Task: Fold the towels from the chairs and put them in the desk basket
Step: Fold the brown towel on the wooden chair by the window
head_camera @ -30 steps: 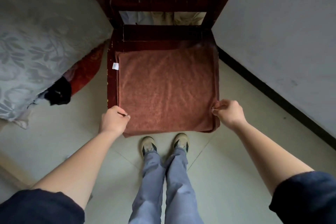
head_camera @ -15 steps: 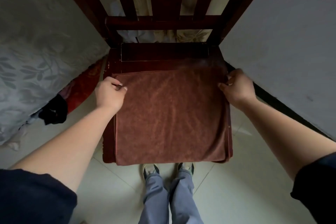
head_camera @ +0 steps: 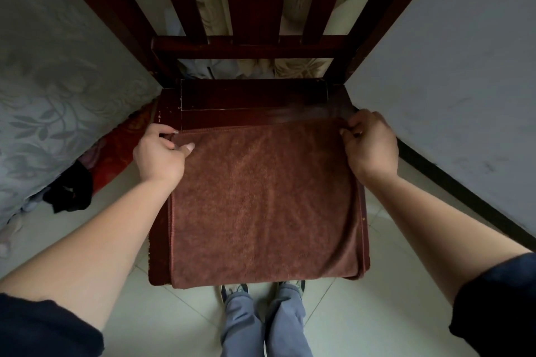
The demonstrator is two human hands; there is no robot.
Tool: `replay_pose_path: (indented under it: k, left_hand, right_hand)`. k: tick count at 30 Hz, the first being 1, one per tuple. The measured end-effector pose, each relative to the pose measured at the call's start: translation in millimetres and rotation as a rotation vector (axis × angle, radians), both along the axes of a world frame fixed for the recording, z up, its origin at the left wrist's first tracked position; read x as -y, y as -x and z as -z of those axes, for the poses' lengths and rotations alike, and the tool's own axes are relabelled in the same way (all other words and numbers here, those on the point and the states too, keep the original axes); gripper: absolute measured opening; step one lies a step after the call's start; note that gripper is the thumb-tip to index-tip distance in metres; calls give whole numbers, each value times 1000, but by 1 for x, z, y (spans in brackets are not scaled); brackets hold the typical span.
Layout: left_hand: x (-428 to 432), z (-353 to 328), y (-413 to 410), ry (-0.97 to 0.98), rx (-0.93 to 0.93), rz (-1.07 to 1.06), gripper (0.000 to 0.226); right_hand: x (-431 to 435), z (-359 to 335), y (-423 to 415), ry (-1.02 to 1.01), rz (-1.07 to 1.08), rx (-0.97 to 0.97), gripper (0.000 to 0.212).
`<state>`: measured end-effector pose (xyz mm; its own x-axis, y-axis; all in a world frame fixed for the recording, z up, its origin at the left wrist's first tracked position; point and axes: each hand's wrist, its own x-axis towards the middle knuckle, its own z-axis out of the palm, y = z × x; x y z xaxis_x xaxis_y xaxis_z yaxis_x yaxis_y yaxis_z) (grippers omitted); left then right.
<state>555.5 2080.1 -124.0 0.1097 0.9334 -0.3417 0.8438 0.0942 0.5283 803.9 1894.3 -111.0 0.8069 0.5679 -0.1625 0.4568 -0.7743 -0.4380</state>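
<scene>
Towel (head_camera: 261, 200) folded since; hands at far corners.

Person from above: bare forearms, dark top, grey-blue trousers.
Left hand (head_camera: 159, 153) and right hand (head_camera: 369, 146) bare. Dark navy sleeves (head_camera: 43, 324) pushed up near the elbows. Trousers (head_camera: 261, 324) creased, loose at ankle. Sneakers (head_camera: 233, 289) pale with dark panels, mostly hidden.

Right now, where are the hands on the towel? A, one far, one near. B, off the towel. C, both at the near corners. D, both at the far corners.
D: the left hand and right hand each pinch a far corner of the towel, which lies on the chair seat.
</scene>
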Motion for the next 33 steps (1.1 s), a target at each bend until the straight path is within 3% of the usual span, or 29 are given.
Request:
replay_pose_path:
  k: [3,7,12,18,23,26,29,33]
  left_hand:
    - [-2,2,3,6,-8,30,32]
    - [-5,3,6,-26,-47,67,26]
    - [-7,2,12,21,20,23,25]
    - [-15,5,22,88,190,-132,17]
    - [-16,7,16,50,132,-148,22]
    - [-18,8,13,80,127,-129,20]
    - [-21,10,13,148,160,-121,29]
    - [-25,8,15,203,177,-169,32]
  right_hand:
    - [7,0,7,-8,-152,90,10]
    - [7,1,10,-66,-254,1,9]
    - [-9,1,4,-74,-11,-179,14]
    - [-18,4,-4,-21,120,-214,11]
    - [-22,10,-6,25,138,-195,10]
    - [-23,10,-2,7,134,-191,20]
    - [-23,8,-3,-29,168,-267,29]
    - [-24,5,-11,64,141,-364,20]
